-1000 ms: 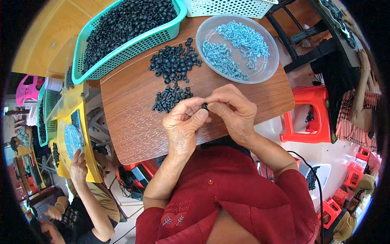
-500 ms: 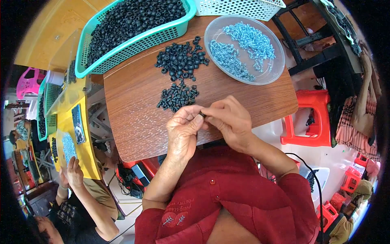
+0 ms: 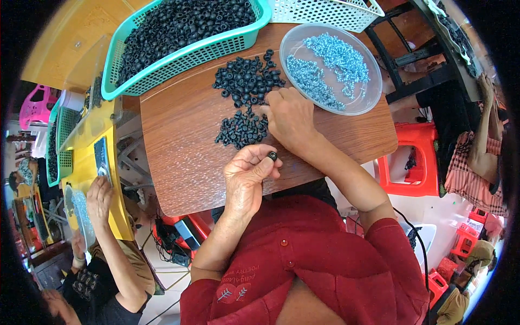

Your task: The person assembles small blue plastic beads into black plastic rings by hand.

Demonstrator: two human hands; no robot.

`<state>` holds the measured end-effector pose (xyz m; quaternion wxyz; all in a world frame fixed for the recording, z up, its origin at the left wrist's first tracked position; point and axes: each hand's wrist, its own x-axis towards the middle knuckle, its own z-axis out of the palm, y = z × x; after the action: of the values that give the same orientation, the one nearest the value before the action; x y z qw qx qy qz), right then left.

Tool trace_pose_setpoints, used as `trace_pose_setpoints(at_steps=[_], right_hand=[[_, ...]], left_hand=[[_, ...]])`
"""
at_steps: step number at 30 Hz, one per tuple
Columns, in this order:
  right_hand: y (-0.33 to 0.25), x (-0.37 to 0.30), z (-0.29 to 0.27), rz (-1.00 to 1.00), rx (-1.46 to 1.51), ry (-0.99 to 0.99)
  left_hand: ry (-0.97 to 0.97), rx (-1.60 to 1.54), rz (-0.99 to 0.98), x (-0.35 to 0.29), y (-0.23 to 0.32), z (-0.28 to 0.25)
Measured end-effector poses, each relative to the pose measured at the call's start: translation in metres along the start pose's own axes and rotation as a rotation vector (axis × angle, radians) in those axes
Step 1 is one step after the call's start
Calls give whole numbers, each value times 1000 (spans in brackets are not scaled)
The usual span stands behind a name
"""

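My left hand (image 3: 245,179) is closed over the front of the wooden table, pinching a small black ring-shaped part (image 3: 272,155) between thumb and fingers; a hole shows in its end. My right hand (image 3: 291,116) is bent down at the right edge of the loose black parts, its fingers curled together. Whatever its fingertips pinch is hidden. Beside them lie two piles: larger rounded black parts (image 3: 246,81) farther away, and smaller black rings (image 3: 241,129) nearer to me.
A teal basket (image 3: 187,54) full of black parts stands at the far left of the table (image 3: 189,162). A clear round tray (image 3: 357,105) of shiny blue pieces sits far right, near a white basket (image 3: 325,15). A red stool (image 3: 414,160) is right; a co-worker's hand (image 3: 99,200) is left.
My right hand has left my left hand and moved up and away to the black piles. My left hand stays put, still pinching the black part.
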<state>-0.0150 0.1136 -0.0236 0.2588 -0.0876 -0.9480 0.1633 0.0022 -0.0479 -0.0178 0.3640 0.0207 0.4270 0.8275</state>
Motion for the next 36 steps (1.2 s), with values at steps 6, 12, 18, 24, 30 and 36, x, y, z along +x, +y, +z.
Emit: trace_pose_setpoints(at_steps=[6,12,18,24,30,36], right_hand=[[4,-4,-5,-1,-4,-17],[-6,-26,-59,-134,201,94],[-17,-48,-69,-222,209,54],[-19,-54,-67,-270,107,82],[-14,-61,-70,-178,235,98],[-9,-56,-74,-20,511,115]], left_hand=[[2,3,-11,0,3,0],[88,103,112,1,12,14],[38,120,180,4,10,25],[68,38,121,0,7,24],[44,-95,64,-1,8,24],[-32,-79,57,-1,7,22]])
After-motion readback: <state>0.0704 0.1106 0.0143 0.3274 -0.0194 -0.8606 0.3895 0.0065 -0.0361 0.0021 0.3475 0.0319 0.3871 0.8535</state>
